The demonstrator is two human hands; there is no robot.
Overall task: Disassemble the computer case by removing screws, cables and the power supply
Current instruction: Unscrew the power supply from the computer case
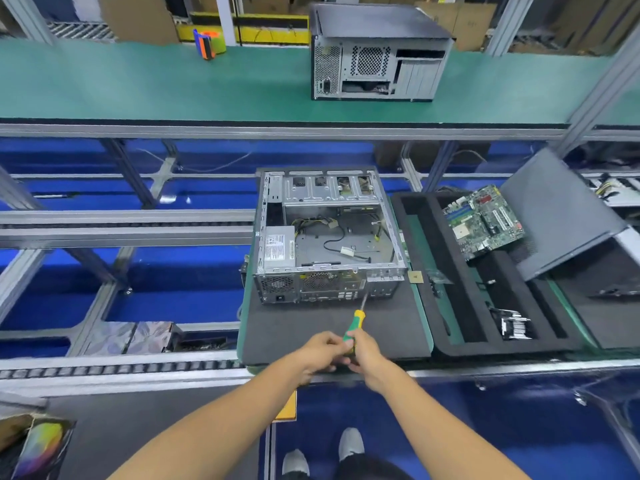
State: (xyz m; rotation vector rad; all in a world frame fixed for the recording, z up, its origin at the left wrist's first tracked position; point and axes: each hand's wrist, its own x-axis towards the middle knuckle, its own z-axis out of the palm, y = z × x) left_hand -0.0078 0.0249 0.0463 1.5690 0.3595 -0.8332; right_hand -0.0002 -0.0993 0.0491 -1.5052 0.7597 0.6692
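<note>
An open grey computer case (327, 237) lies on a dark foam mat (311, 327), its rear panel towards me. Inside it, the silver power supply (278, 247) sits at the near left, and black and yellow cables (332, 233) trail across the bare floor. A green and yellow screwdriver (355, 323) points at the rear panel, its tip close to the panel's right part. My right hand (367, 355) grips the handle. My left hand (320, 351) meets it at the handle's end, fingers curled round it.
A black foam tray (426, 271) to the right holds a removed motherboard (485, 221) and small parts. A grey side panel (557, 209) leans at the far right. A second closed case (377, 53) stands on the green upper shelf. Conveyor rails run to the left.
</note>
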